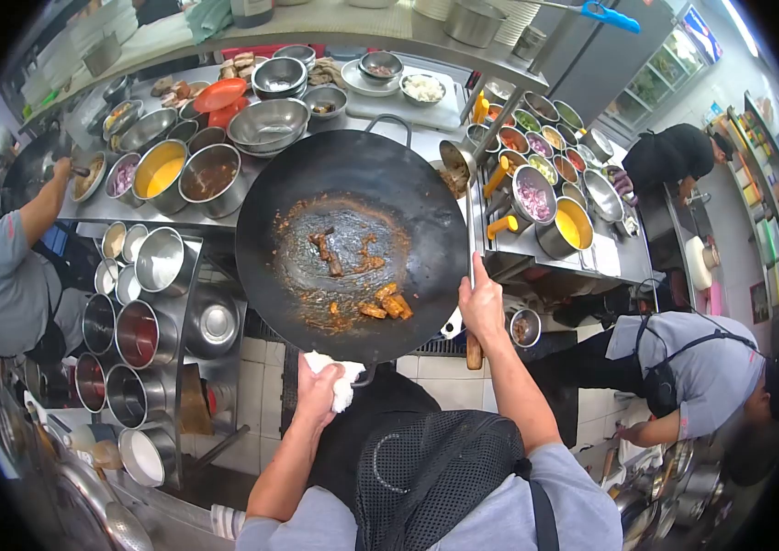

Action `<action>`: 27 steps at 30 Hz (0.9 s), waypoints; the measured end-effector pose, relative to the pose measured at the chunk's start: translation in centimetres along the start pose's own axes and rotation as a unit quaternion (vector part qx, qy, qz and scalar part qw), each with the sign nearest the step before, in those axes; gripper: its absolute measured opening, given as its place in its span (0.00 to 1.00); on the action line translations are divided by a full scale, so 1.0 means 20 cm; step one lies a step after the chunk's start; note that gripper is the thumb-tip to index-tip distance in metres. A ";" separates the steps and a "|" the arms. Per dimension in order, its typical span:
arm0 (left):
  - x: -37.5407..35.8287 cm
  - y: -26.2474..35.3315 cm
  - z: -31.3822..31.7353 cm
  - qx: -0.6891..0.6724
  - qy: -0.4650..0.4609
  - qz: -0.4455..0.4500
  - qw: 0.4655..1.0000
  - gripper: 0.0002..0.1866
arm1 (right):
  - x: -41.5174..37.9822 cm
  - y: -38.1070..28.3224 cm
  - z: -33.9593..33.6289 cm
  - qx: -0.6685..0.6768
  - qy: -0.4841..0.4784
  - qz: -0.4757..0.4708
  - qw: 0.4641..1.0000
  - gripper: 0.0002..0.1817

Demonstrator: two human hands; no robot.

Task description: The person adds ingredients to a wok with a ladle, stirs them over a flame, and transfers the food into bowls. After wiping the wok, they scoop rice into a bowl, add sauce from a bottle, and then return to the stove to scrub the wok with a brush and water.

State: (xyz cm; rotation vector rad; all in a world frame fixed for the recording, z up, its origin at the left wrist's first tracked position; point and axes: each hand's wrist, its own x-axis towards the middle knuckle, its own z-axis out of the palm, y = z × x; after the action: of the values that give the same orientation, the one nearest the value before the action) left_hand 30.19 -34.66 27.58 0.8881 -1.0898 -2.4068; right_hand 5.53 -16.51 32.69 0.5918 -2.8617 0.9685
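Observation:
A large black wok [435, 234] is held in front of my body, its inside tilted toward me. Reddish-brown sauce and oil smear its middle, with several browned food pieces [394, 303] near the lower side. My left hand [318, 390] is closed on a white cloth [343, 381] pressed against the wok's near edge, beside its looped handle. In my right hand [481, 310] is a long metal ladle [470, 216] with a wooden handle end; the fingers wrap round its shaft. The ladle's bowl hangs beyond the wok's right rim, over a container of brown food on the counter.
Steel pots [210, 179] and bowls line the counter behind the wok. Tubs of chopped ingredients [533, 195] stand at the right. A rack of pots [141, 335] is at left. Co-workers [692, 358] are close by on the right and at a wok on the left.

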 end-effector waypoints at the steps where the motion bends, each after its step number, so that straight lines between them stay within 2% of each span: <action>1: 0.00 0.01 0.01 0.000 -0.005 -0.003 1.000 0.18 | 0.00 0.00 -0.01 -0.004 0.008 0.001 1.000 0.29; 6: 0.02 0.02 0.00 0.006 0.002 -0.009 1.000 0.15 | -0.02 -0.07 -0.08 0.068 0.032 0.039 0.996 0.29; 8: 0.03 0.05 0.00 0.014 0.015 -0.023 1.000 0.15 | -0.05 -0.06 -0.10 0.170 0.051 0.073 0.981 0.29; 9: 0.04 0.05 -0.01 0.019 0.000 -0.038 0.999 0.14 | -0.08 -0.02 -0.11 0.260 0.035 0.086 0.961 0.30; 11: 0.07 0.05 -0.02 0.022 -0.006 -0.052 0.998 0.14 | -0.17 -0.14 -0.23 0.437 -0.031 0.130 0.889 0.31; 13: 0.10 0.04 0.01 -0.017 0.019 -0.028 0.999 0.12 | -0.25 -0.16 -0.24 0.494 -0.061 0.119 0.859 0.32; 14: 0.12 0.01 0.00 -0.038 0.024 -0.027 0.999 0.10 | -0.28 -0.19 -0.27 0.507 -0.080 0.132 0.848 0.32; 16: 0.13 0.03 -0.02 -0.036 0.014 -0.043 0.998 0.12 | -0.32 -0.21 -0.30 0.521 -0.107 0.148 0.834 0.32; 19: 0.10 0.05 -0.03 -0.040 0.021 -0.051 0.998 0.15 | -0.34 -0.21 -0.30 0.474 -0.158 0.152 0.853 0.30; 21: 0.07 0.09 -0.04 -0.043 0.001 -0.036 0.998 0.18 | -0.32 -0.23 -0.31 0.213 -0.189 0.058 0.957 0.30; 22: 0.06 0.10 -0.04 -0.042 0.007 -0.008 0.999 0.22 | -0.29 -0.20 -0.25 0.129 -0.167 -0.026 0.977 0.30; 23: 0.05 0.11 -0.06 -0.039 0.012 -0.005 0.999 0.22 | -0.25 -0.19 -0.21 0.134 -0.170 -0.027 0.976 0.30; 25: 0.03 0.15 -0.10 0.013 0.024 -0.006 1.000 0.23 | -0.18 -0.19 -0.12 0.048 -0.136 -0.237 0.961 0.31; 26: 0.01 0.17 -0.10 0.013 0.031 0.016 0.999 0.24 | -0.16 -0.19 -0.06 0.042 -0.119 -0.301 0.945 0.32; 27: 0.02 0.17 -0.11 0.010 0.038 0.017 0.999 0.24 | -0.16 -0.19 -0.06 0.045 -0.125 -0.305 0.943 0.32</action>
State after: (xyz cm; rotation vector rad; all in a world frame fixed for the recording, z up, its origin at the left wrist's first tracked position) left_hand 31.58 -38.25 28.96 0.9533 -1.0939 -2.3185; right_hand 9.89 -17.47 35.35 1.5871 -2.5359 0.9558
